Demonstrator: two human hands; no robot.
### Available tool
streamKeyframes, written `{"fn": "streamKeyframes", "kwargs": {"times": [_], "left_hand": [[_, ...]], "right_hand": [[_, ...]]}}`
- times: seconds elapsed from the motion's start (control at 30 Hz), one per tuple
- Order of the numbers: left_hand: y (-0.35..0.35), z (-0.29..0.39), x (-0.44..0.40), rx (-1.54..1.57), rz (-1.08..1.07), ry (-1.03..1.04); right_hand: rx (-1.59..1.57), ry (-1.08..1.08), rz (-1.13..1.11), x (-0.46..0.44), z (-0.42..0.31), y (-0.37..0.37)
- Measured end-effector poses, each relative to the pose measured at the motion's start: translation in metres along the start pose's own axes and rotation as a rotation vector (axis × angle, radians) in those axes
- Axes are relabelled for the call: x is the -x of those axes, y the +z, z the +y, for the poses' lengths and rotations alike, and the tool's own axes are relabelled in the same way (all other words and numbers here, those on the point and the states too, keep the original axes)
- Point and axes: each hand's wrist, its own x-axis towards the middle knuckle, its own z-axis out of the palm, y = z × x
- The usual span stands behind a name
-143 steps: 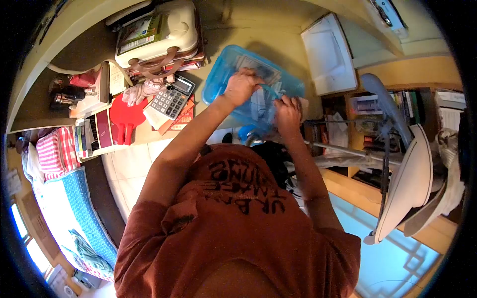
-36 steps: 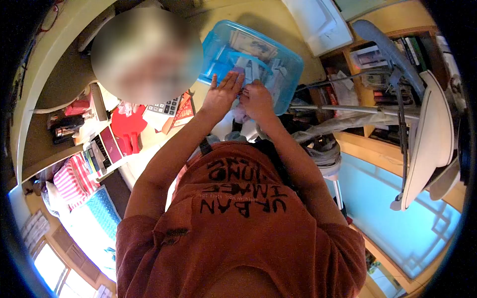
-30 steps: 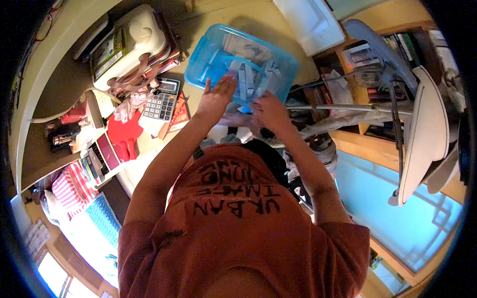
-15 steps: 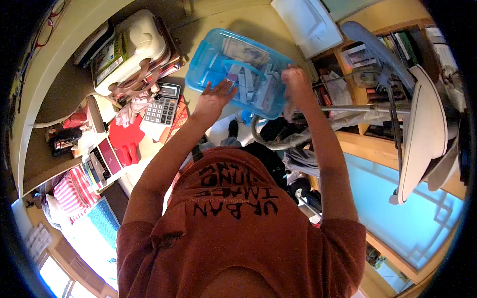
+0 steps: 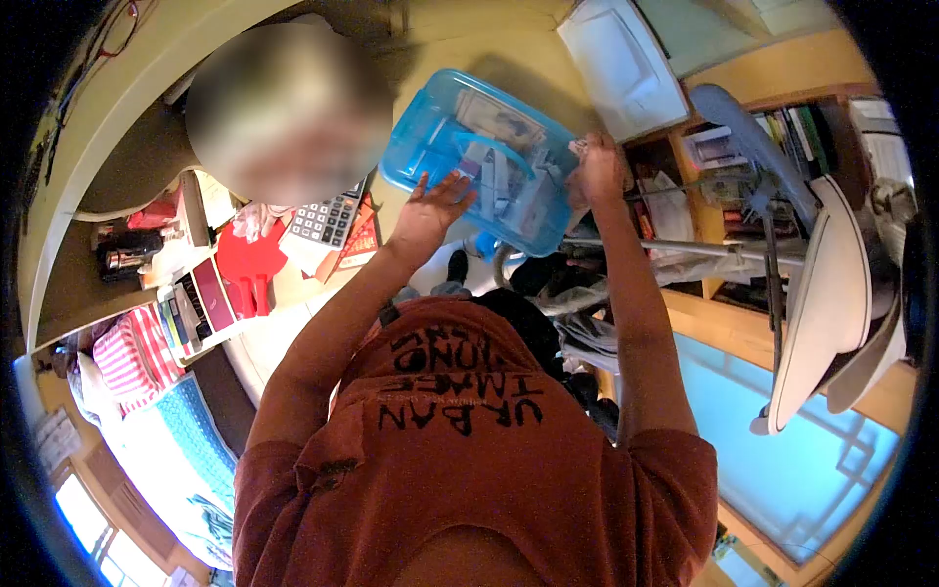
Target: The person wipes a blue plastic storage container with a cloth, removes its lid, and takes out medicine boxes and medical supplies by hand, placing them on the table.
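A translucent blue plastic bin with a handle across its top stands on the yellowish surface in front of me. Inside lie pale papers and several white, narrow pieces that I cannot identify. My left hand is at the bin's near left rim, fingers spread, with nothing visible in it. At the right end of the bin, my right hand has its fingers curled together. Something small and pale shows by those fingertips, too unclear to name.
Left of the bin are a calculator, red paper and a blurred-out patch hiding other items. A pale rectangular panel leans behind. To the right stand a grey-armed lamp-like fixture and a bookshelf.
The view has shifted, so the bin appears slightly lower and farther right. My right hand remains by the bin's right end, its fingers now curled with a pale bit showing. My left hand stays spread.
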Motion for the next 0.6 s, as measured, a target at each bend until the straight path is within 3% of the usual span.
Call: {"fn": "streamKeyframes", "kwargs": {"times": [0.2,0.27,0.37,0.6], "left_hand": [[-0.005,0.004,-0.001,0.013,-0.026,-0.031],[-0.004,0.004,-0.001,0.015,0.0,-0.033],[-0.006,0.004,0.0,0.016,0.011,-0.03],[-0.007,0.005,0.0,0.043,0.03,-0.046]], "right_hand": [[0.216,-0.072,-0.109,-0.03,-0.034,-0.005],[0.252,-0.227,0.048,-0.038,-0.04,0.01],[0.211,-0.187,-0.079,-0.053,-0.063,0.016],[0.048,-0.189,-0.043,-0.073,-0.092,0.023]]}}
